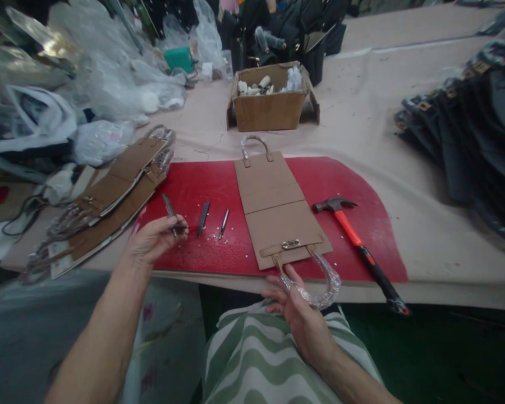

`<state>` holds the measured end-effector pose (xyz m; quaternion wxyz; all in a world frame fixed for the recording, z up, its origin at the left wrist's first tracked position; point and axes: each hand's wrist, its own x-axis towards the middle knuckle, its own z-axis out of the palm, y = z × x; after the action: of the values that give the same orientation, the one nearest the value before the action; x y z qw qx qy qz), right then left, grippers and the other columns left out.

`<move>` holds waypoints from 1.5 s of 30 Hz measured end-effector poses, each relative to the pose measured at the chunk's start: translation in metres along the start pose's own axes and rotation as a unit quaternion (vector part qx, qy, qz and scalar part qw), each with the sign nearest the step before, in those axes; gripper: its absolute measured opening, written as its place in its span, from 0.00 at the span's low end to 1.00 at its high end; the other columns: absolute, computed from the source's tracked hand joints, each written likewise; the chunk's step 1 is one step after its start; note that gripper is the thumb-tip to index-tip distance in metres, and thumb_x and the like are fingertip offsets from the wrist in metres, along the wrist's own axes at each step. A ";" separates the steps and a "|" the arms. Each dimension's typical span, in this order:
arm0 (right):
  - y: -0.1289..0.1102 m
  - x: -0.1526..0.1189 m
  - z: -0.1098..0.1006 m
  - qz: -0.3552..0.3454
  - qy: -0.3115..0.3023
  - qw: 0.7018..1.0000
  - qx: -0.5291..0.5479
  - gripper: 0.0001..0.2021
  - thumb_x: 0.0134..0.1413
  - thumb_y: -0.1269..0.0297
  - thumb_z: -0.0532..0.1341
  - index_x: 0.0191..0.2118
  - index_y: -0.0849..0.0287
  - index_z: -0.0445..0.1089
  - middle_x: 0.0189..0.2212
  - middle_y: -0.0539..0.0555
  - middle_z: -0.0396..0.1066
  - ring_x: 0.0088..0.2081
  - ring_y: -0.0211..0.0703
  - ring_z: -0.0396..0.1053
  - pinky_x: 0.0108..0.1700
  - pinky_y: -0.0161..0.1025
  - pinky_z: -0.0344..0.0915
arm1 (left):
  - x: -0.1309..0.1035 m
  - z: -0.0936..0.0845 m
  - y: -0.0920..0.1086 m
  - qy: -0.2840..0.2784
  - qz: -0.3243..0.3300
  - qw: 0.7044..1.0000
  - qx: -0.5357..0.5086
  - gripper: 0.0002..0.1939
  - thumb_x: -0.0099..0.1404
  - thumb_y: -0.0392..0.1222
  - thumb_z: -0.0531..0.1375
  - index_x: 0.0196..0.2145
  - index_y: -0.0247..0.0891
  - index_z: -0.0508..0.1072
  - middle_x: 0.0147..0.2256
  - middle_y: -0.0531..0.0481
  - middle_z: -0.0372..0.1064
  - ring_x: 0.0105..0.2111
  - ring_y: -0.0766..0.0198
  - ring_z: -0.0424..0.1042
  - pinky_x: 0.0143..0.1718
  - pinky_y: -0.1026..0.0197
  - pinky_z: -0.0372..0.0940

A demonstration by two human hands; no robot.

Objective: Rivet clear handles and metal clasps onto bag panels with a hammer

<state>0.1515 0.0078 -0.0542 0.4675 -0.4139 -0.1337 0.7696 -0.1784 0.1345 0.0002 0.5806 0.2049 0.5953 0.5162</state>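
Note:
A brown bag panel [273,202] lies on the red board [336,179], with a plastic-wrapped handle at its far end and another wrapped handle [330,280] hanging over the near edge. My right hand [301,314] is at that near handle, its fingers around the wrapped loop. Over the board's left part, my left hand [162,235] pinches a slim metal tool [169,207]. Beside it lie a dark metal bar [203,217] and a thin punch [224,223], among small light bits. A claw hammer [353,235] with an orange and black grip rests right of the panel.
More brown panels with wrapped handles [118,185] are stacked at the left, below plastic bags [105,62]. A cardboard box [269,110] stands behind the board. Dark pieces [467,134] are piled at the right, and black bags [294,33] stand at the back.

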 end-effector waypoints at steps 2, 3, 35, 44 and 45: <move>0.003 0.000 -0.003 -0.005 -0.023 1.000 -0.002 0.34 0.54 0.50 0.64 0.63 0.47 0.53 0.57 0.59 0.64 0.50 0.53 0.70 0.44 0.48 0.66 | -0.013 0.028 -0.015 -0.071 0.014 0.996 -0.042 0.12 0.49 0.35 0.69 0.33 0.29 0.77 0.32 0.43 0.76 0.31 0.59 0.75 0.34 0.59 0.72; 0.005 0.000 -0.005 -0.008 -0.031 0.999 -0.005 0.32 0.55 0.50 0.63 0.63 0.46 0.53 0.58 0.59 0.63 0.50 0.54 0.69 0.44 0.48 0.66 | -0.016 0.045 -0.024 -0.100 0.018 0.993 -0.053 0.14 0.49 0.38 0.71 0.33 0.29 0.77 0.32 0.43 0.76 0.31 0.60 0.76 0.34 0.60 0.72; -0.042 0.054 0.013 0.095 -0.044 0.990 -0.090 0.16 0.45 0.56 0.71 0.36 0.64 0.77 0.26 0.55 0.74 0.28 0.42 0.71 0.28 0.36 0.65 | -0.033 0.132 -0.089 -0.155 0.094 0.981 0.071 0.19 0.53 0.50 0.70 0.34 0.29 0.76 0.29 0.44 0.76 0.29 0.62 0.75 0.34 0.62 0.70; -0.029 0.049 0.016 0.028 -0.033 0.992 -0.115 0.16 0.45 0.51 0.70 0.24 0.60 0.76 0.25 0.52 0.72 0.30 0.42 0.68 0.39 0.44 0.68 | -0.046 0.130 -0.086 -0.147 0.129 0.980 0.041 0.15 0.58 0.48 0.67 0.36 0.32 0.77 0.33 0.44 0.77 0.33 0.61 0.77 0.38 0.61 0.71; -0.029 0.049 0.017 0.023 -0.029 0.992 -0.121 0.17 0.45 0.50 0.70 0.20 0.59 0.73 0.23 0.52 0.71 0.30 0.42 0.67 0.41 0.45 0.68 | -0.048 0.129 -0.085 -0.154 0.135 0.978 0.042 0.15 0.59 0.48 0.67 0.37 0.32 0.77 0.34 0.44 0.77 0.33 0.61 0.77 0.39 0.61 0.71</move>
<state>0.1454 0.0668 -0.0511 0.3920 -0.4476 -0.2304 0.7700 -0.0199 0.1104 -0.0223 0.5814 0.3844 0.4869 0.5265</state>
